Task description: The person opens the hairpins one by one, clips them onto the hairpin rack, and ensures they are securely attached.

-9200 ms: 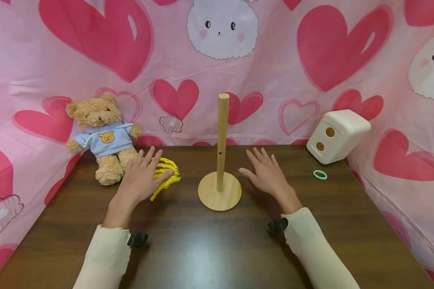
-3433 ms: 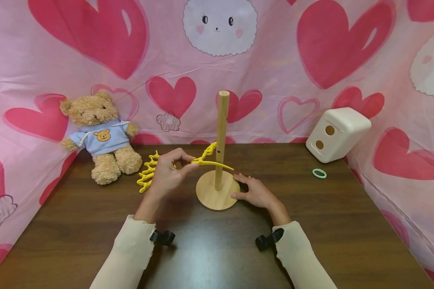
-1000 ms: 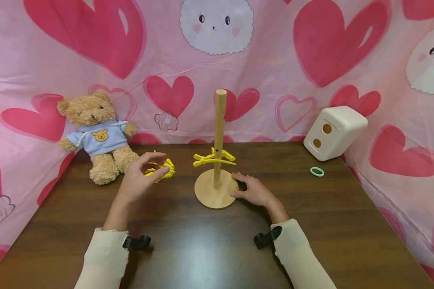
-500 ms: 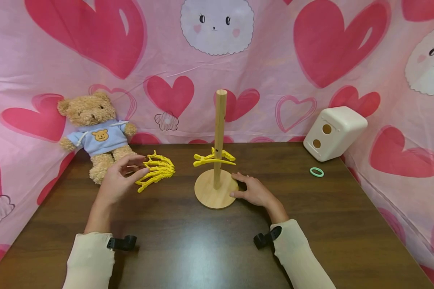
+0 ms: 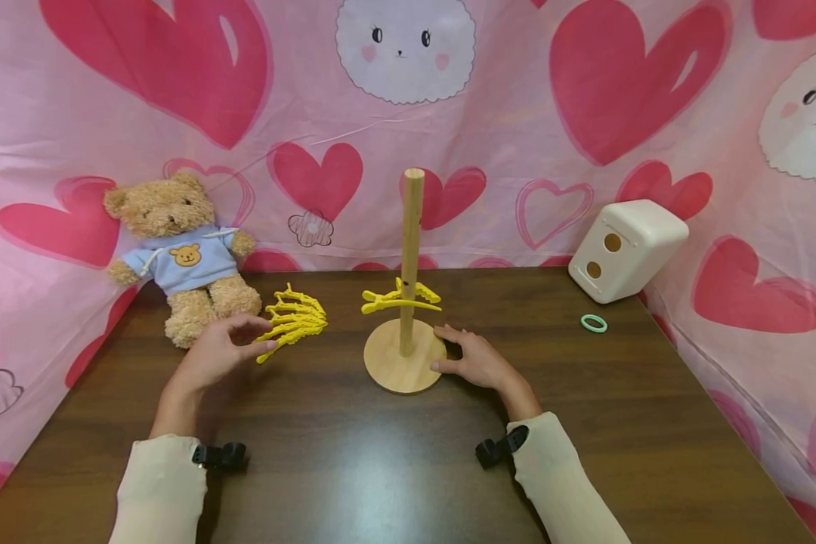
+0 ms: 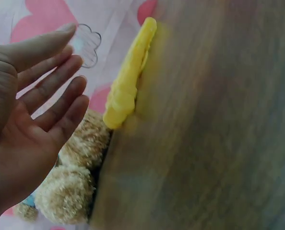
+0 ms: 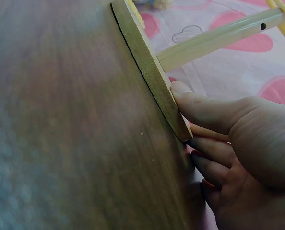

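A round wooden base (image 5: 397, 374) with an upright wooden post (image 5: 411, 227) stands mid-table. One long yellow alligator hair clip (image 5: 384, 305) is clamped across the lower post, below a small hole. Left of the stand, several similar yellow hair clips (image 5: 301, 320) lie fanned out on the table. My left hand (image 5: 214, 355) hovers beside their left ends, thumb and fingers spread apart, with nothing held; the left wrist view shows a gap between its fingers and a yellow clip (image 6: 128, 79). With thumb on top and fingers at the edge, my right hand (image 5: 479, 363) grips the base's right rim (image 7: 154, 76).
A teddy bear (image 5: 177, 257) in a blue top sits at the back left, close behind my left hand. At the back right stands a white box (image 5: 629, 249) with two round holes, and a mint-green ring (image 5: 594, 323) lies before it. Pink heart-patterned cloth (image 5: 510, 128) hangs behind the table.
Earlier, my left hand brought a clip to the post, where it now stays clamped. That hand then moved left over the remaining clips and slightly lower. My right hand keeps hold of the base.
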{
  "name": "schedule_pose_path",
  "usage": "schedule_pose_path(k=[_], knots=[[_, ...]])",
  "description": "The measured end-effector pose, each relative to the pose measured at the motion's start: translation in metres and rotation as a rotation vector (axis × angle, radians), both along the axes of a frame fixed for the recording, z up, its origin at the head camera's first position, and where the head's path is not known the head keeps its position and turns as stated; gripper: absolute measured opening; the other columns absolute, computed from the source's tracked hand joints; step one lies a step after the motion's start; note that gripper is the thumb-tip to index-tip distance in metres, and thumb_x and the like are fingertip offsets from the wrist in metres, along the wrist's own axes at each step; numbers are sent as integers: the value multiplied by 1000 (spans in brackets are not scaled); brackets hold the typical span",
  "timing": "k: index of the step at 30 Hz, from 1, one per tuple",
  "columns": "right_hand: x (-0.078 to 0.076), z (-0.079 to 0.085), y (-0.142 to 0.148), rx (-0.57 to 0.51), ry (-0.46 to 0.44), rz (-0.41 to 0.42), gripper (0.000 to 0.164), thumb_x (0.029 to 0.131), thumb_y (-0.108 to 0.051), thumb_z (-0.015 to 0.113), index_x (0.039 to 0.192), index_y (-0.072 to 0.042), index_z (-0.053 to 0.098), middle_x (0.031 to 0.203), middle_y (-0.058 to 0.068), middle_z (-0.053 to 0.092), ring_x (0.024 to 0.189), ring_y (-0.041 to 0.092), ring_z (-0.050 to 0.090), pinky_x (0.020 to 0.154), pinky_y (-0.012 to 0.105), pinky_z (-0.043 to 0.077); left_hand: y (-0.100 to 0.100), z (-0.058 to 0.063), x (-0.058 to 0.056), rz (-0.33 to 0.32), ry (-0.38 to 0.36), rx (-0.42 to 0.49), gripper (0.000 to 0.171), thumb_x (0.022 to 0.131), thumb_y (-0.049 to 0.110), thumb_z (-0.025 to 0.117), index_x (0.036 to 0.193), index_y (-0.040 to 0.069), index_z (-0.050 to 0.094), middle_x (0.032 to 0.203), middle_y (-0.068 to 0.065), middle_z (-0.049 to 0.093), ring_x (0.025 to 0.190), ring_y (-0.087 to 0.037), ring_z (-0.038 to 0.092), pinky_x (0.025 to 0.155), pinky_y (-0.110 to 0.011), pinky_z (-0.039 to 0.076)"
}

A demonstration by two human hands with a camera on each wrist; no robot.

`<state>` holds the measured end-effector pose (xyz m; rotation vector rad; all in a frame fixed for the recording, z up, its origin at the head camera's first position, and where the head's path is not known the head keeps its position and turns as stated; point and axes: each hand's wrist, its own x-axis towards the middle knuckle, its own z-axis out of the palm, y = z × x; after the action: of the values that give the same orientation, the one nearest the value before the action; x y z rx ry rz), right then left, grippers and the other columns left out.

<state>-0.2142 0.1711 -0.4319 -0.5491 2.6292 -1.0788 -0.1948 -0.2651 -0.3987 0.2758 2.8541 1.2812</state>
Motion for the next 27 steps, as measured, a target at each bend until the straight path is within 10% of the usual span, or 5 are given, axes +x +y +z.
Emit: schedule_pose_path(k=[13,27], knots=[[-1,-1,0,-1,-6,-6,68,93,-28,76,150,-4,48,157,22,35,148,46,22,118,59,18,-12,-15,-8,-45,-80,-16,48,90,25,80,123,-7,65,118,-23,68,104,-34,65,80,-27,52],[-1,0,-1,0,-15,-2,68,93,-28,76,151,-4,48,157,23,35,148,46,22,118,59,18,-17,-20,-5,-88,-140,-50,53,86,25,84,124,-5,64,124,-24,60,115,-45,57,98,-60,46]])
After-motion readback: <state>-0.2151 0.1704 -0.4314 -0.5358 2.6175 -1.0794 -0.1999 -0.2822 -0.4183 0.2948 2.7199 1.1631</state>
